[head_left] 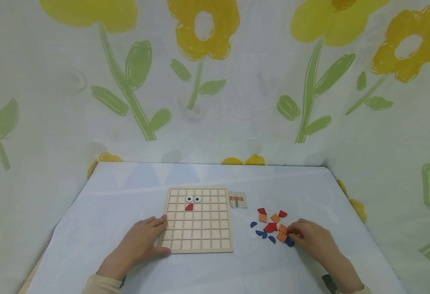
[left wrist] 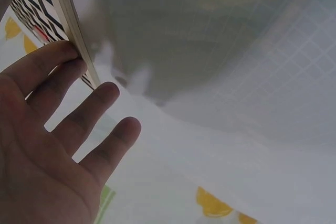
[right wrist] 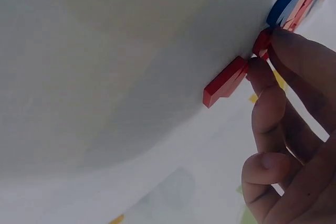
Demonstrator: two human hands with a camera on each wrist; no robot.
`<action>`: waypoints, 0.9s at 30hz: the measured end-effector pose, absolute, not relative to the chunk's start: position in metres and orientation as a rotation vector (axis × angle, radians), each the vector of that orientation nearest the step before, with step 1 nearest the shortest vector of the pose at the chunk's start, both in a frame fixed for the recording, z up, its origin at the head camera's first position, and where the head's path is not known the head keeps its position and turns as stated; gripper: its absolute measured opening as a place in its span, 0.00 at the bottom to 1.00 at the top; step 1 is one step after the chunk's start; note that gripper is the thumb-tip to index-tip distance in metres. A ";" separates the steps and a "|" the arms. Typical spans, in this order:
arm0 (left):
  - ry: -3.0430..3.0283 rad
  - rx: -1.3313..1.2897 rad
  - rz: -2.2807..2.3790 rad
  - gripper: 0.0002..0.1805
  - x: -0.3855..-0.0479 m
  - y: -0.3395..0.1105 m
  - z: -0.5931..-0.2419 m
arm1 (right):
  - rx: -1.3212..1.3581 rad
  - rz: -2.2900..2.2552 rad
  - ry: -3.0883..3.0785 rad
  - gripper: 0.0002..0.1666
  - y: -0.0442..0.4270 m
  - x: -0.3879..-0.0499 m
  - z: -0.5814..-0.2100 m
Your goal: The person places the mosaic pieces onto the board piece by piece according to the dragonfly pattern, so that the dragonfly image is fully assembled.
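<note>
My left hand [head_left: 139,241] [left wrist: 63,124] lies at the left edge of a wooden grid board [head_left: 211,234] [left wrist: 73,19], fingers extended, fingertips touching its rim. On the board are two round eye pieces [head_left: 198,199] above a red quarter-circle piece [head_left: 189,207]. My right hand [head_left: 316,243] [right wrist: 294,129] is at the right side of a group of loose pieces, where thumb and forefinger pinch a red piece [right wrist: 262,42]. Another red piece [right wrist: 224,83] stands beside those fingertips in the right wrist view. Blue pieces [right wrist: 282,8] lie just beyond the thumb.
A small card with a printed grid pattern [head_left: 238,200] lies against the board's right side. Loose orange squares [head_left: 275,218], red pieces [head_left: 270,228] and blue half-circles [head_left: 272,239] are scattered right of the board. Flower-printed cloth [head_left: 237,102] stands behind the table [head_left: 126,183].
</note>
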State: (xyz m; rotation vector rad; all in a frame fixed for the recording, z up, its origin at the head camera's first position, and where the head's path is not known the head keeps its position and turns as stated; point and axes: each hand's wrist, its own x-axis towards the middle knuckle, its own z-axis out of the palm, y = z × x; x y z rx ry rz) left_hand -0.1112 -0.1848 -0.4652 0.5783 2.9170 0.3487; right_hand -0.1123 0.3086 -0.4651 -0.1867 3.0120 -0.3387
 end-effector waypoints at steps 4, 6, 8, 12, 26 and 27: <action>2.915 0.578 0.351 0.50 -0.111 -0.185 -0.465 | -0.187 -0.328 3.013 0.10 0.309 -0.114 -0.465; 2.915 0.578 0.347 0.50 -0.111 -0.185 -0.465 | -0.187 -0.332 3.012 0.10 0.308 -0.114 -0.465; 2.916 0.576 0.342 0.50 -0.111 -0.185 -0.465 | -0.189 -0.338 3.011 0.10 0.308 -0.114 -0.464; 2.917 0.576 0.344 0.50 -0.111 -0.185 -0.465 | -0.194 -0.337 3.021 0.12 0.308 -0.114 -0.465; 2.908 0.570 0.359 0.50 -0.113 -0.185 -0.466 | -0.169 -0.330 3.037 0.16 0.310 -0.116 -0.462; 2.908 0.569 0.357 0.50 -0.113 -0.185 -0.466 | -0.178 -0.332 3.046 0.16 0.310 -0.115 -0.462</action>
